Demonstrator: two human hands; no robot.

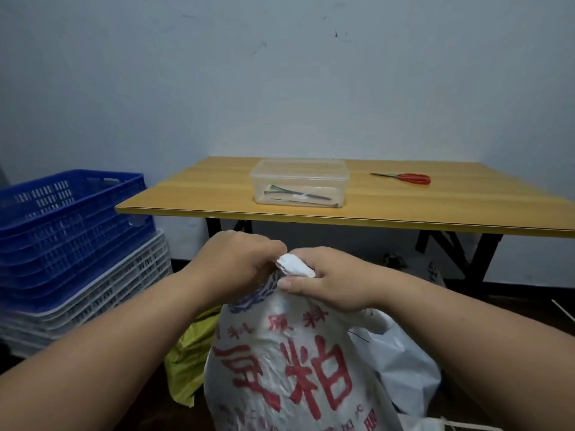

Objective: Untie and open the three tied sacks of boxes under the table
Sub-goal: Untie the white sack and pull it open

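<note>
Pinching the bunched neck (294, 266) of a white sack (280, 362), both hands meet at near centre, in front of the tabletop (435, 209). Left hand (236, 262): grip curled over the left side of the neck, fingertips hidden behind the knuckles. Right hand (329, 278): grip closed around the right side of the neck, thumb (294, 283) pressed across the fabric just below the bunch. The white sack, printed with large red characters and a blue emblem, stands on the floor with its neck gathered shut. A yellow-green sack (189, 359) lies just left of it; a plain white bag (401, 365) lies touching its right side. Farther off, under the right of the table, another pale sack (426, 269) is dimly visible. On the tabletop: a clear plastic box (300, 181) at centre and red-handled scissors (404, 177) to its right, well apart. At left, a blue crate (68, 222) rests on stacked white crates (102, 293).
</note>
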